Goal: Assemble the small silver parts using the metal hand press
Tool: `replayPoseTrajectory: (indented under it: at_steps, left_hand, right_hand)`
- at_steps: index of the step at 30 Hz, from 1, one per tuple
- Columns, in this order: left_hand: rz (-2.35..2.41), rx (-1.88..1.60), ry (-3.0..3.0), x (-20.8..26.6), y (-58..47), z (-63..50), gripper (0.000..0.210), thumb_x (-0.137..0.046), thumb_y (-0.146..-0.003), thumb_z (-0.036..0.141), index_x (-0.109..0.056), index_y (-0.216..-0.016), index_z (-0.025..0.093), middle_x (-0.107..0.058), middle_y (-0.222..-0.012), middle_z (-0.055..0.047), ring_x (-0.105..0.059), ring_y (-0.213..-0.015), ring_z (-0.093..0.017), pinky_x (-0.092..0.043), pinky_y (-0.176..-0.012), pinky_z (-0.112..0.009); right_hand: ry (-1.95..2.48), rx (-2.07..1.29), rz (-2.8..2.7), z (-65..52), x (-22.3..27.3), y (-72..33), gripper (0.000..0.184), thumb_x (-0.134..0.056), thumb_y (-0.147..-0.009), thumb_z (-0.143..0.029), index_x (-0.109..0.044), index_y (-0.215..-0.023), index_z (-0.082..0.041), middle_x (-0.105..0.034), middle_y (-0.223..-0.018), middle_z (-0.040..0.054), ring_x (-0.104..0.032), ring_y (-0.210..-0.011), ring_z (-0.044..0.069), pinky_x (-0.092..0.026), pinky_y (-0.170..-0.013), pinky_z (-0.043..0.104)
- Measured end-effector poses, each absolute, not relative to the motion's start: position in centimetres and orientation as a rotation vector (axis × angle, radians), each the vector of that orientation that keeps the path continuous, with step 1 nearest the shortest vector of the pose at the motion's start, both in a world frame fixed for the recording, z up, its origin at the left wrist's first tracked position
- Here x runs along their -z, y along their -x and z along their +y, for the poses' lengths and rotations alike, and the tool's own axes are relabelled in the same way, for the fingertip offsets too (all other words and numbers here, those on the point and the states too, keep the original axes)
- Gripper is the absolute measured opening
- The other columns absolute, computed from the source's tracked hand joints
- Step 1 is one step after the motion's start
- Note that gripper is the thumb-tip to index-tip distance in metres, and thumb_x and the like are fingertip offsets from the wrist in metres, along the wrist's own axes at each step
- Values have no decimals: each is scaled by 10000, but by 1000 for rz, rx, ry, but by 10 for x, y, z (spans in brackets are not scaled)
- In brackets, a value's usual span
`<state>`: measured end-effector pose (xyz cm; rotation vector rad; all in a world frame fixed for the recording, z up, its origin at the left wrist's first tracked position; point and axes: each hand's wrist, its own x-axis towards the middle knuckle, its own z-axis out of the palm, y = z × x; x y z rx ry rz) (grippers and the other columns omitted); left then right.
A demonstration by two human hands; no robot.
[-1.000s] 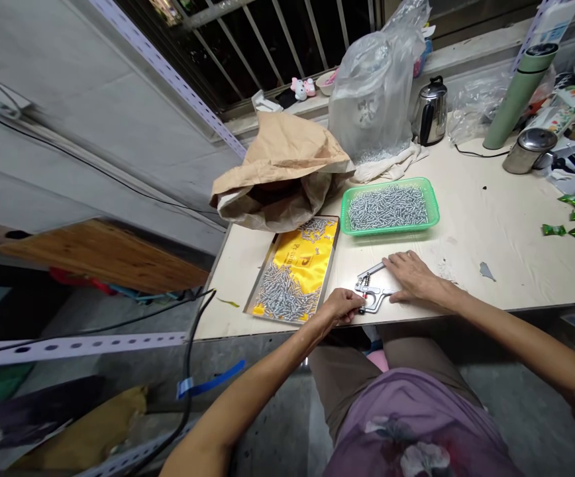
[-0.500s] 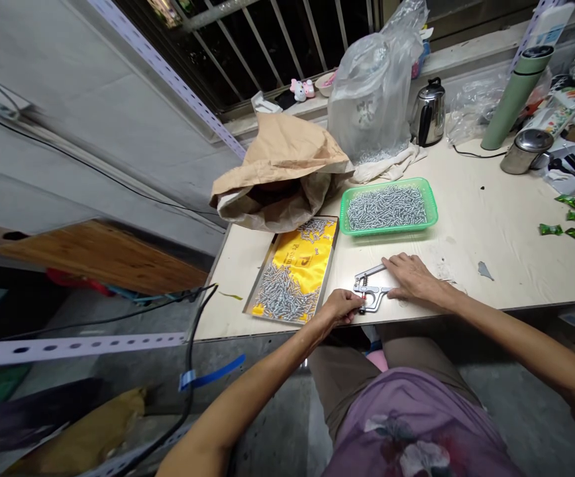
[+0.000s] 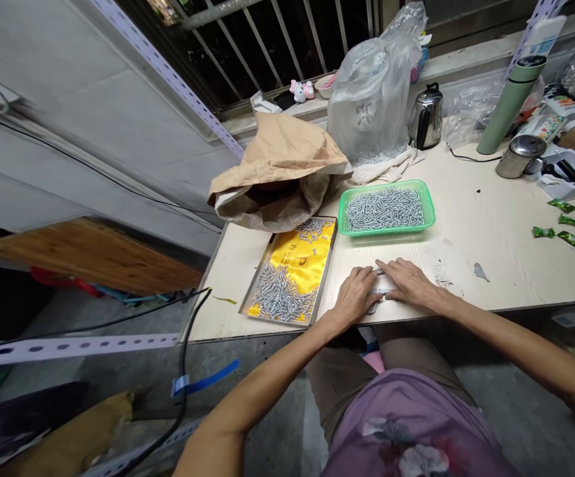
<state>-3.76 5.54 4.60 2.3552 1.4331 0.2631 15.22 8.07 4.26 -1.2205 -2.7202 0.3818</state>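
Observation:
A silver metal hand tool with two arms lies flat near the table's front edge, mostly covered by my hands. My left hand is over its left part, fingers bent round it, hiding the spring and loop. At the other end, my right hand grips the arms' ends with thumb and fingers. Left of my hands sits a shallow tray with a yellow sheet and many small metal screws. Behind them, a green plastic basket is full of similar screws.
An open brown paper bag stands behind the tray. Near the window are a plastic bag and a steel kettle. A green flask, a steel cup and green wrapped candies lie to the right.
My left hand has gone from pinching the tool's lower left end to covering its left part from above. My right hand stays at the arms' ends. The view has shifted slightly.

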Motion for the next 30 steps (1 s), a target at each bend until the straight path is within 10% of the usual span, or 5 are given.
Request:
replayPoseTrajectory:
  at_steps: [5,10,21,30]
  left_hand:
    - [1204,-127,-2437,-37,29,74,528,-642,-807,355,-462,-1274,185,-548,-1217,-116,-511,-1105,-262,-419,-973,-422]
    - [1168,-11,-2486,-38,20,78,647,-697,-758,369,-412,-1301,163,-533,-1169,-116,-498,-1067,-271,-441,-931,-418]
    - [1254,11,-2357,-43,3,78,93,-577,-847,213,-642,-909,187,-569,-888,-58,-508,-956,-226,-455,-817,-331]
    - [1211,-116,-2423,-34,9,68,311,-628,-830,246,-598,-1133,178,-609,-1146,-100,-533,-1095,-255,-467,-928,-391]
  right_hand:
    - [1329,-353,-2767,80,-48,-162,790,-836,-637,-355,-461,-1283,-98,-581,-1105,148,-519,-1007,290,-443,-823,377]
    - [1368,-341,-2845,83,-61,-170,488,-831,-658,-335,-599,-1038,-134,-588,-1000,120,-520,-960,276,-457,-754,352]
    - [1349,-446,-2912,84,-55,-165,59,-676,-837,-212,-651,-860,-163,-626,-822,64,-556,-847,209,-377,-706,294]
    - [1336,-488,-2861,87,-67,-178,365,-764,-741,-429,-653,-931,-138,-618,-897,88,-553,-858,224,-395,-711,294]
